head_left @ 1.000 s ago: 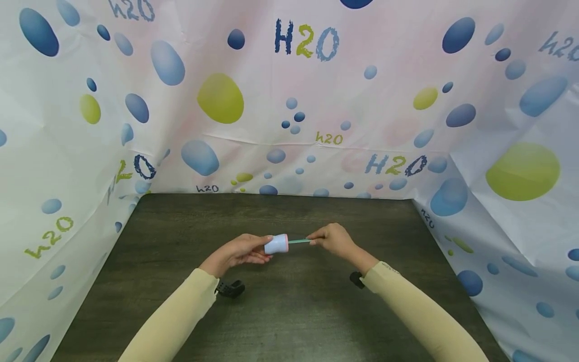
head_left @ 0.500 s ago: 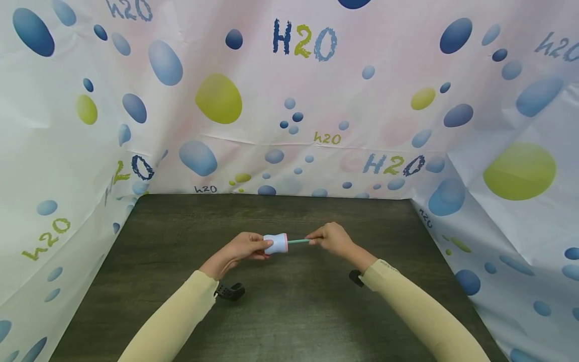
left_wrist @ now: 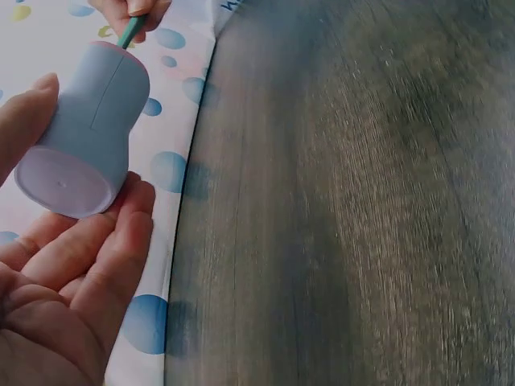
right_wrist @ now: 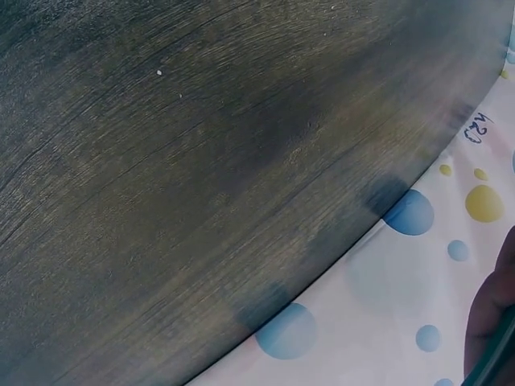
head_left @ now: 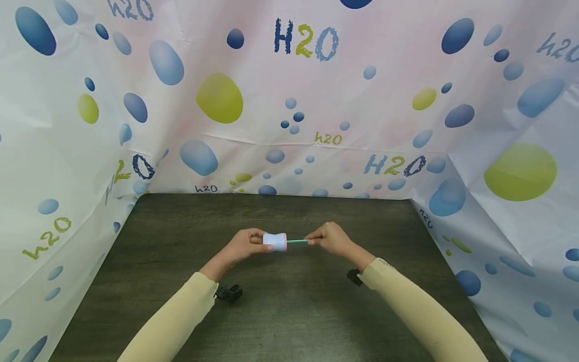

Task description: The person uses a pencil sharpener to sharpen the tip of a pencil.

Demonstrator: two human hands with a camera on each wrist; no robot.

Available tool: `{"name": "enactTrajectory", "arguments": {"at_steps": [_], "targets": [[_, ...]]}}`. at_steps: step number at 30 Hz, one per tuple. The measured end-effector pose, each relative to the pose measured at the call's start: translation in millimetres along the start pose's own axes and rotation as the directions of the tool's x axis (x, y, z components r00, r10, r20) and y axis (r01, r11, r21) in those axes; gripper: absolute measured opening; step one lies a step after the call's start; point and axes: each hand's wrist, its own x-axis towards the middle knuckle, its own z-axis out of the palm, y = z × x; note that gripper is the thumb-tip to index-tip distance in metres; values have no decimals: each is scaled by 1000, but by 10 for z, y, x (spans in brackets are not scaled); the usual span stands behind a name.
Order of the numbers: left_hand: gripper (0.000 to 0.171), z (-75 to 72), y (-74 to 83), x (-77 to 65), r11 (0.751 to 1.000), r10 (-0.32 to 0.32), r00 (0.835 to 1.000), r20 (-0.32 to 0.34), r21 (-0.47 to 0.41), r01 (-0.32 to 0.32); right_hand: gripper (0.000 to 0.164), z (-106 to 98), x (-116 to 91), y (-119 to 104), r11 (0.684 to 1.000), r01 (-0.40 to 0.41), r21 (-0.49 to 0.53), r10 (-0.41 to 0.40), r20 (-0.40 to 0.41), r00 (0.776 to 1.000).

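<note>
My left hand holds a pale blue, waisted pencil sharpener with a pink rim at its right end, thumb on the near side. From that rim a slim green pencil sticks out to the right. Its free end is pinched by my right hand between thumb and fingertips. In the left wrist view the flat round base of the sharpener faces the camera, with the pencil at the far end. The right wrist view catches only an edge of the right hand. The pencil's tip is hidden inside.
Both hands are above a dark wood-grain table. A white printed sheet with blue and green spots stands behind it and along both sides. Black wrist devices show under the left sleeve and right sleeve.
My left hand has rolled around the sharpener: its thumb has gone from the top down to the near lower side. The right hand keeps its pinch on the pencil, almost still.
</note>
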Motion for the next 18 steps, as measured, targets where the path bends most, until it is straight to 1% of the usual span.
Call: {"name": "enactTrajectory", "arguments": {"at_steps": [5,8,12,15,18], "targets": [[48,39,20,-11,995,74,996,-54,70,-70,20,-1,16,20,998,-25,55,23,33,999],[49,63,29,-11,991,90,992,-85,105,-81,20,-1,25,30,996,-41,79,37,48,998],[49,81,50,-25,987,95,987,-128,141,-77,20,-11,39,41,995,-52,87,47,58,997],[49,92,64,-41,978,122,981,-150,187,-93,20,-16,54,57,993,-63,99,57,70,996],[49,110,70,-57,963,165,972,-168,240,-122,20,-15,67,78,989,-77,124,67,85,994]]}}
